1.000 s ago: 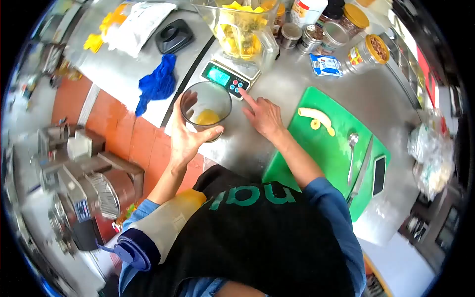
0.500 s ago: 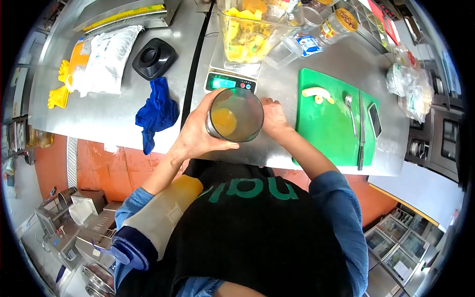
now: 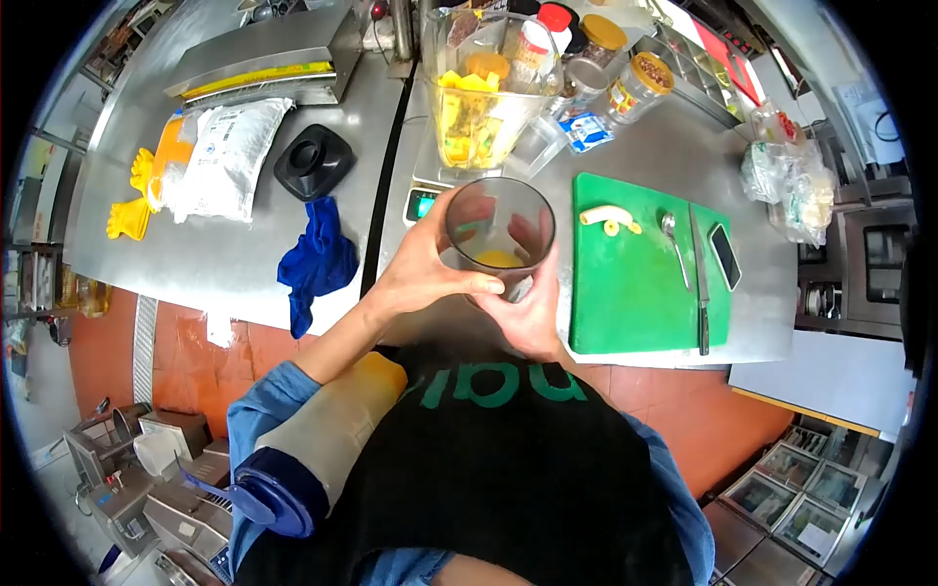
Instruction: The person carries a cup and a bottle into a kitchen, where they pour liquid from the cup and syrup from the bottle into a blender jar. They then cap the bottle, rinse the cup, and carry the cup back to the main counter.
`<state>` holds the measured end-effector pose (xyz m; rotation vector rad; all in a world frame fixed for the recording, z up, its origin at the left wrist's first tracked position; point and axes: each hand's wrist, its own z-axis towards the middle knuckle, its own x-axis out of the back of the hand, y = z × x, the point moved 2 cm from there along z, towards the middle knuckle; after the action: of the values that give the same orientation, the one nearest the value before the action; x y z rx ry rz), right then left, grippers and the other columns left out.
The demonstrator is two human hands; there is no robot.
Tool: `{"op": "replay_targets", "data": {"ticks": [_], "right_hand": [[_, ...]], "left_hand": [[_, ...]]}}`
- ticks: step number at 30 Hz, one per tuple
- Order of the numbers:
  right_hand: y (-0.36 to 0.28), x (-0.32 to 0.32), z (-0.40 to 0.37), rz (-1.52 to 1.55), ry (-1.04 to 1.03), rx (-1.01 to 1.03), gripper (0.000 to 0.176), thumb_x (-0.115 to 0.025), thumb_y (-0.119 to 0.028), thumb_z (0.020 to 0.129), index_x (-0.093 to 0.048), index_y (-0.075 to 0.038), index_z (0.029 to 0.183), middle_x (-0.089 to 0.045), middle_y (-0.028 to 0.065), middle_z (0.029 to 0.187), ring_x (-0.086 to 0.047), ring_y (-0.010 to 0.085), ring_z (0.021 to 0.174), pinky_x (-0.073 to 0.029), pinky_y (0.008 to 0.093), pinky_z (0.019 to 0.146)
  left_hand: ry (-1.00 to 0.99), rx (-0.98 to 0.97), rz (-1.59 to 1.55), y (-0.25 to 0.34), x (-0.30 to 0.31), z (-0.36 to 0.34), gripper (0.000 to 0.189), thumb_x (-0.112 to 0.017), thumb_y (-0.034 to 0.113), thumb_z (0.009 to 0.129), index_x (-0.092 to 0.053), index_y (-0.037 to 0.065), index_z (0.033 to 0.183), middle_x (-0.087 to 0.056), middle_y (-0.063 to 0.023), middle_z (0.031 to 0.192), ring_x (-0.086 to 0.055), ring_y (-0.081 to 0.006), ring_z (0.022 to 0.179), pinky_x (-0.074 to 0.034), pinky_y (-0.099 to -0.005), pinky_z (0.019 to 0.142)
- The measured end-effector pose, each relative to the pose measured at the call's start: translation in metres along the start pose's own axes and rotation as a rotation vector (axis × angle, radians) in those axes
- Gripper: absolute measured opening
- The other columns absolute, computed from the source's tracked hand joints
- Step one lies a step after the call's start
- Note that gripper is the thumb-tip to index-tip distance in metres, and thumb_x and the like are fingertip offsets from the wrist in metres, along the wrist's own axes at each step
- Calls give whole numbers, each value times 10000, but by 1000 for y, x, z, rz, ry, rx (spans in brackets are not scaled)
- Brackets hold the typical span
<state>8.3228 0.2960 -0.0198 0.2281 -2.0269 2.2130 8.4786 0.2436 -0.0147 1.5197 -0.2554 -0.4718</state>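
Observation:
A clear drinking glass [image 3: 500,223] with a little yellow liquid at its base is held between both hands above the counter's near edge. My left hand [image 3: 420,266] wraps its left side, thumb across the front. Closed round the glass's right and lower side is my right hand [image 3: 535,311]. A whitish bottle with a dark blue lid [image 3: 283,493] and a yellow end [image 3: 376,379] is tucked against my left arm. Just beyond the glass, a clear blender jug [image 3: 479,127] with yellow fruit pieces stands on a digital scale [image 3: 418,203], partly hidden by my left hand.
To the right lies a green cutting board [image 3: 625,293] with a peeled banana [image 3: 606,215], spoon [image 3: 676,252], knife [image 3: 700,273] and phone [image 3: 724,256]. A black lid [image 3: 314,162] and blue cloth [image 3: 318,256] are left. Jars [image 3: 640,86] stand behind.
My right hand has come in from the glass's right and now grips it too. The glass has shifted slightly right and tilted, and the camera view has moved.

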Motion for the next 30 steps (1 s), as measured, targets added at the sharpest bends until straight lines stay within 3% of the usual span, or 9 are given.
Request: {"op": "replay_targets", "data": {"ticks": [1,5,8,9,11,16,19,25,30], "right_hand": [[2,1,1,206,77,-56,1112,-851,-118,664,-111,1,1485,-345,219,1434,-386,301,1333,-370,454,1080],[-23,54,1,-16,96,66,1058,-861,-177,640,-236,-56,1485,-457,198,1366,-466,313,1275,-428,433,1032],[-60,96,23,-54,86,186,1059,-866,-231,632,-259,-56,1482,-479,194,1355,-497,327,1248,-434,438,1026],[-87,99,32,-123,149,227,1051,-868,-227,636,-265,-57,1480,-485,189,1354,-501,318,1245,-432,440,1027],[-122,106,52,-256,273,300,1035,-873,-219,644,-279,-60,1476,-496,177,1354,-508,301,1238,-429,442,1030],[-123,160,130,-830,131,659,922,-853,-183,684,-341,-37,1437,-531,161,1328,-532,239,1211,-425,384,1027],[-119,165,162,-913,151,586,986,-887,-249,625,-356,-37,1428,-590,160,1244,-574,276,1152,-448,359,991],[-113,152,183,-780,24,609,878,-867,-205,683,-389,-16,1395,-563,137,1280,-566,229,1143,-451,340,986],[-125,141,191,-986,-20,631,924,-854,-138,653,-364,-64,1433,-541,161,1326,-525,298,1221,-429,404,1023]], "left_hand": [[0,-11,-2,9,-5,2,1108,-922,260,580,-288,19,1456,-447,-143,1397,-408,-267,1332,-350,-438,1094],[-131,-45,142,-1,-4,3,1125,-897,344,627,-244,58,1497,-412,-162,1444,-407,-281,1333,-345,-432,1095],[-187,-27,332,-28,10,-3,833,-808,366,753,-415,67,1423,-520,-181,1352,-521,-302,1227,-404,-397,1052],[-188,-36,335,-35,16,-9,833,-808,366,753,-415,67,1423,-520,-181,1352,-521,-302,1227,-404,-397,1052],[-273,198,269,-46,25,-23,723,-791,346,777,-479,90,1378,-579,-179,1272,-589,-287,1136,-451,-378,1005],[-127,218,281,-37,46,-46,591,-777,286,809,-546,56,1301,-655,-135,1071,-628,-191,980,-489,-316,907],[-75,197,260,-36,55,-53,563,-766,264,824,-549,32,1289,-655,-125,1064,-635,-175,957,-491,-308,898],[19,230,233,-35,60,-67,537,-751,239,843,-545,18,1287,-656,-132,1044,-635,-179,961,-497,-313,887],[9,251,202,-37,60,-66,542,-748,256,846,-550,23,1294,-656,-132,1047,-629,-178,965,-494,-314,891]]}}
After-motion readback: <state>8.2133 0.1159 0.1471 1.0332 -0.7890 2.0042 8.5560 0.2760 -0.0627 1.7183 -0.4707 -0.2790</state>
